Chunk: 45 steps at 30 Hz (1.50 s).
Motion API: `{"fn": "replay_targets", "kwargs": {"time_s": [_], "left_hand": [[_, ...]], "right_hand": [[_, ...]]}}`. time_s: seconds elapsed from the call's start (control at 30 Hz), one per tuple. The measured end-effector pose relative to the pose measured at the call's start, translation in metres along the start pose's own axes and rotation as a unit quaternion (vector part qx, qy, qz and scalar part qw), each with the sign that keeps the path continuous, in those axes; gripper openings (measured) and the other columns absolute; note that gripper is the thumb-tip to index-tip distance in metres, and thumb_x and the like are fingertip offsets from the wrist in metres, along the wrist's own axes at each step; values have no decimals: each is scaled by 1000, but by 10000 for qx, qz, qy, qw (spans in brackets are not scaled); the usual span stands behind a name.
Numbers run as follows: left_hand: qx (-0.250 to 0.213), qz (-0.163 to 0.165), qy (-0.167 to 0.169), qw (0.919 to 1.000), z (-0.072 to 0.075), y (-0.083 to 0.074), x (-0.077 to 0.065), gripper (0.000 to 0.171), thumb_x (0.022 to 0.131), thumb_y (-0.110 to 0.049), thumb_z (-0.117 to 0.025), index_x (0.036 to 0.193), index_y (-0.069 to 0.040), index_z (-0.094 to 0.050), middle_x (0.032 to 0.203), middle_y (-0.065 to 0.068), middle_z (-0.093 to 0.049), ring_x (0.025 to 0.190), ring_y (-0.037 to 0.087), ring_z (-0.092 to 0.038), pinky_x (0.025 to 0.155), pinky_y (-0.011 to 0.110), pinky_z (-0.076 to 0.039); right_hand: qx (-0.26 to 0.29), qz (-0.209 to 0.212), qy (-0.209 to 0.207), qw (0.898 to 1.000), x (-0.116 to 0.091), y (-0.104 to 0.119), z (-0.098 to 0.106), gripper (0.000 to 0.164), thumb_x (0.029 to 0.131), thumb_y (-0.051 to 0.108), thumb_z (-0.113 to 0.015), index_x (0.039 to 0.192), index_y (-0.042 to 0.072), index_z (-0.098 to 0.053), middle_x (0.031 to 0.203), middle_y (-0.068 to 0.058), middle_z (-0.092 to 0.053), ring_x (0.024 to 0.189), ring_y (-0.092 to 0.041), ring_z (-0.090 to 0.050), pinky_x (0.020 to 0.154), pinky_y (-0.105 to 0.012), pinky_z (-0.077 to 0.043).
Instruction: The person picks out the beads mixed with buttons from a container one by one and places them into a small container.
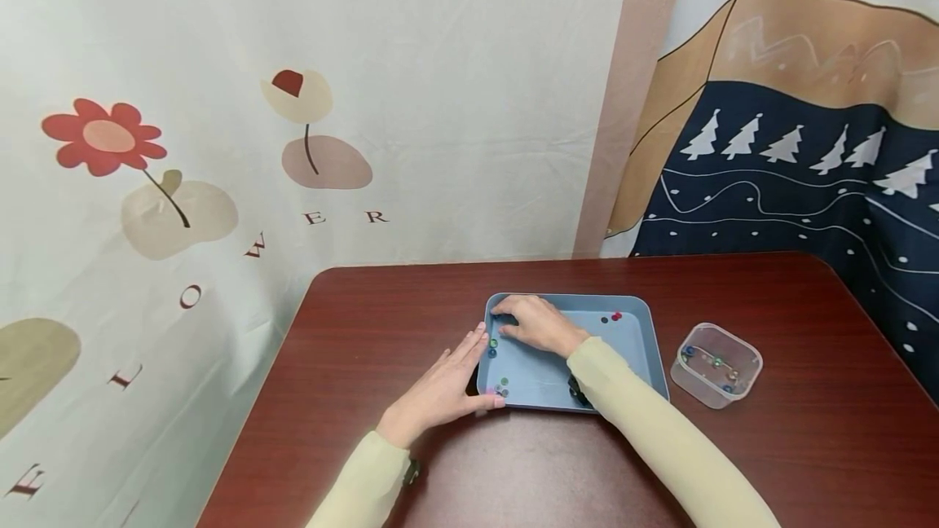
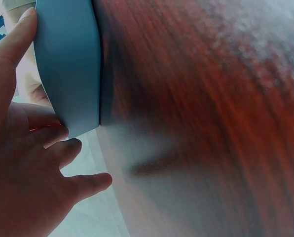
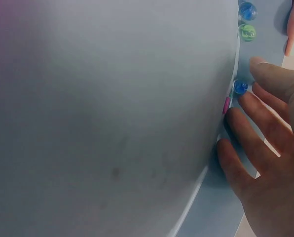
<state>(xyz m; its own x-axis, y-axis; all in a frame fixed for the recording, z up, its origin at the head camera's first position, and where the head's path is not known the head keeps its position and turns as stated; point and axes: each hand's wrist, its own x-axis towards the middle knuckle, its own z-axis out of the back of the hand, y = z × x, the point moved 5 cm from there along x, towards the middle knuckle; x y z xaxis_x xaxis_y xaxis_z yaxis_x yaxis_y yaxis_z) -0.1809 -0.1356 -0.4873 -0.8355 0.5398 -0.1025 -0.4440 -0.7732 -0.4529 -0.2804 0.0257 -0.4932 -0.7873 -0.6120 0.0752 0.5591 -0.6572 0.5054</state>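
Note:
My right hand (image 1: pixel 541 324) reaches into the blue tray (image 1: pixel 546 381) at its back left corner, palm down. In the right wrist view a blue glass marble (image 3: pixel 240 87) lies against the tray wall, right at the index fingertip, with the thumb a little apart. A small pink piece (image 3: pixel 226 105) sits beside it near the middle fingertip. A green marble (image 3: pixel 247 32) and another blue one (image 3: pixel 247 11) rest farther along the wall. My left hand (image 1: pixel 440 402) rests at the tray's left side, fingers extended along the rim and thumb at the front left corner.
Small round pieces (image 1: pixel 504 381) lie in the tray's front left corner. Red pieces (image 1: pixel 616 316) and a dark one (image 1: pixel 605 319) sit toward its back right. A clear plastic box (image 1: pixel 704 391) holding several marbles stands right of the tray on the brown table (image 1: pixel 352 332).

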Motion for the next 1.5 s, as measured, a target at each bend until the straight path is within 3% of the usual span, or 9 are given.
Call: {"fn": "replay_targets", "kwargs": {"time_s": [0.47, 0.87, 1.5], "left_hand": [[-22, -9, 6, 10000, 1, -1, 0, 105, 92, -63, -69, 163, -1, -25, 174, 5, -11, 158, 25, -18, 120, 63, -26], [-4, 6, -14, 10000, -1, -1, -1, 105, 92, -63, -69, 164, -2, -25, 174, 5, -11, 158, 24, -18, 120, 62, -25], [-12, -2, -57, 10000, 2, -5, -4, 104, 91, -59, -73, 163, -1, -25, 174, 7, -12, 157, 28, -20, 119, 65, -26]], "right_hand": [[-251, 35, 44, 9997, 1, 1, -3, 32, 98, 16, -74, 130, 9, -72, 132, -7, -69, 128, -24, -61, 111, -43, -46], [-572, 342, -109, 9977, -1, 5, -3, 19, 95, 11, -76, 114, 11, -78, 115, -4, -72, 111, -24, -68, 99, -42, -53], [75, 239, -408, 9989, -5, 4, 9, 17, 96, 12, -76, 112, 9, -79, 114, -5, -74, 109, -22, -69, 96, -40, -55]]}}
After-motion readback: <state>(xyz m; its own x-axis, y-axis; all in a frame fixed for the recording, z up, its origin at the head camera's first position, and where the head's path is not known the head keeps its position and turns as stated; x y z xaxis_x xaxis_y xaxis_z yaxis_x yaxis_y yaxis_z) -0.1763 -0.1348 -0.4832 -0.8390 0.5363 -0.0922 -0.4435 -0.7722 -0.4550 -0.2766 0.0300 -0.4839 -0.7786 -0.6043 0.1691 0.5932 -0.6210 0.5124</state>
